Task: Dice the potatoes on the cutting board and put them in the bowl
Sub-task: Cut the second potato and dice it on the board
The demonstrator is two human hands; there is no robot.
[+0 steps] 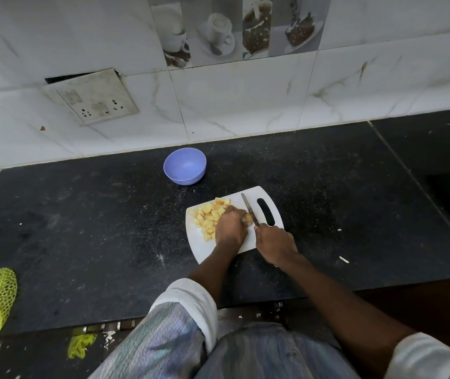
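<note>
On the white cutting board [245,243], yellow potato cubes [209,218] lie piled left of the left hand [230,228], which grips maybe an uncut piece [247,218]; the right hand [274,243] holds the knife [249,208].

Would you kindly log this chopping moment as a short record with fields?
left hand: fingers curled, holding a potato piece on the white cutting board
right hand: grips the knife, blade beside that piece
diced potato: heaped on the board's left part
purple bowl: empty, behind the board, apart from it
surface: dark speckled countertop
</note>
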